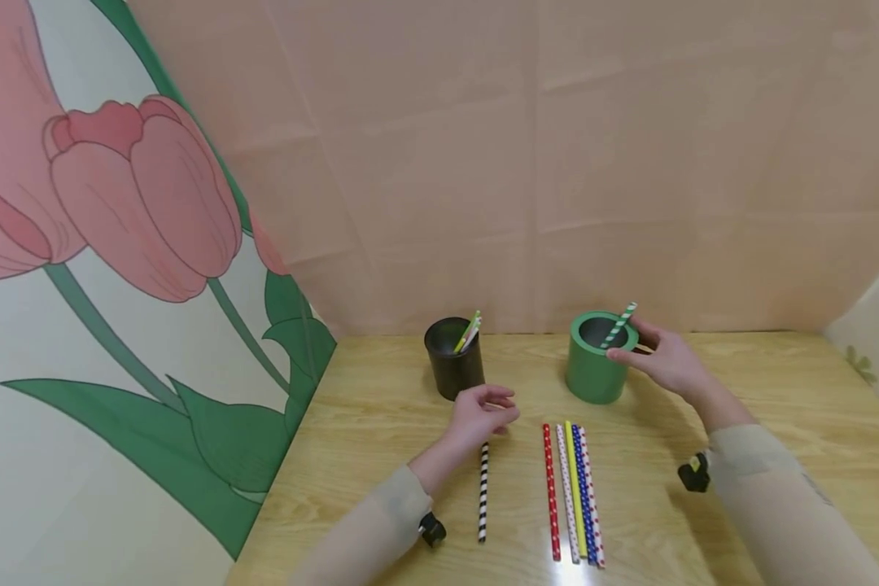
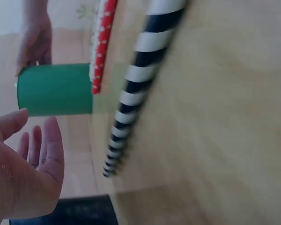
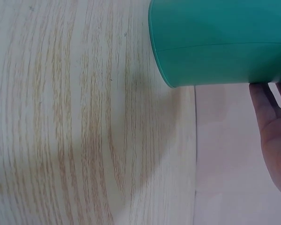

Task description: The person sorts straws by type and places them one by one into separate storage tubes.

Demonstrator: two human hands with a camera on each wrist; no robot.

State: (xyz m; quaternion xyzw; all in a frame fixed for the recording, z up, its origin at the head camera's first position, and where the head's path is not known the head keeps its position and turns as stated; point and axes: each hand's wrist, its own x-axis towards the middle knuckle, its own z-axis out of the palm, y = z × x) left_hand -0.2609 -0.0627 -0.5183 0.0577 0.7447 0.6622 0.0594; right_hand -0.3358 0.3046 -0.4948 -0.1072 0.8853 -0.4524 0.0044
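My right hand [image 1: 670,362] grips the upper right side of a green cup [image 1: 593,374], thumb at the front of the rim and fingers behind. A green-and-white striped paper straw [image 1: 619,324] leans inside that cup. My left hand [image 1: 481,411] hovers holding nothing, its fingers loosely bent and apart from the thumb [image 2: 11,123]. It is just in front of a black cup [image 1: 456,370] that holds several thin light-coloured straws [image 1: 469,332]. Below the left hand lies a black-and-white striped paper straw [image 1: 483,496], its far end hidden by the hand in the head view.
Between the hands several paper straws lie side by side: red dotted [image 1: 552,492], yellow [image 1: 575,488], blue patterned [image 1: 584,496] and white with red marks [image 1: 592,498]. The wooden table [image 1: 381,399] ends at a pinkish cloth backdrop [image 1: 557,203]. A tulip-patterned wall stands left.
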